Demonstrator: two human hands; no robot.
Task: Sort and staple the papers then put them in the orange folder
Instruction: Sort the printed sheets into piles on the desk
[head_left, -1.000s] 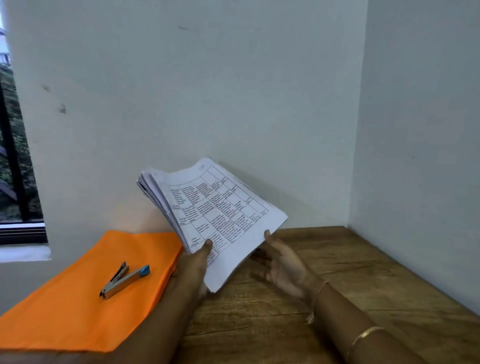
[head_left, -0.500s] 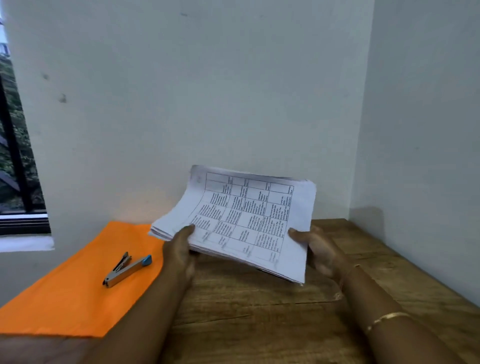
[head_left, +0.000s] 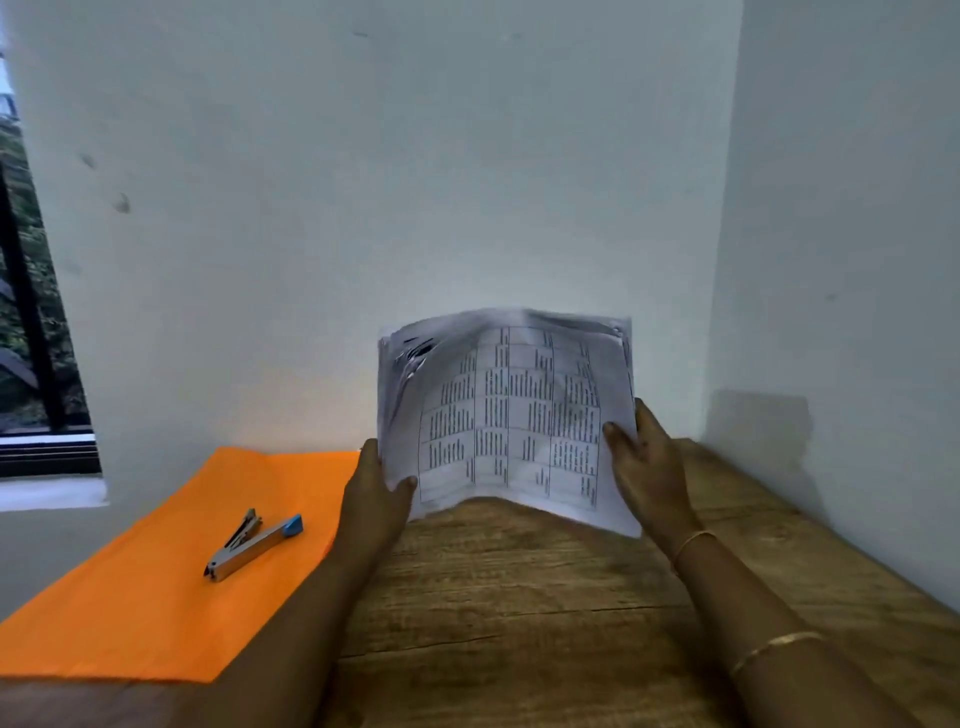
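Stack of white printed papers (head_left: 519, 415) stands upright over the brown wooden bench (head_left: 519, 623), right of the flat orange folder (head_left: 156, 597). Left hand (head_left: 376, 499) and right hand (head_left: 649, 467) each grip a side edge, likely to square the sheets. Silver blue-tipped stapler (head_left: 254, 543) lies on the folder, within reach.

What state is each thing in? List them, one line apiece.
stack of papers: held up in the air, bowed, sheets uneven at top left.
left hand: grips the stack's lower left edge.
right hand: grips the stack's right edge.
orange folder: lies flat and shut on the wooden table.
stapler: lies on the orange folder, untouched, top arm raised.
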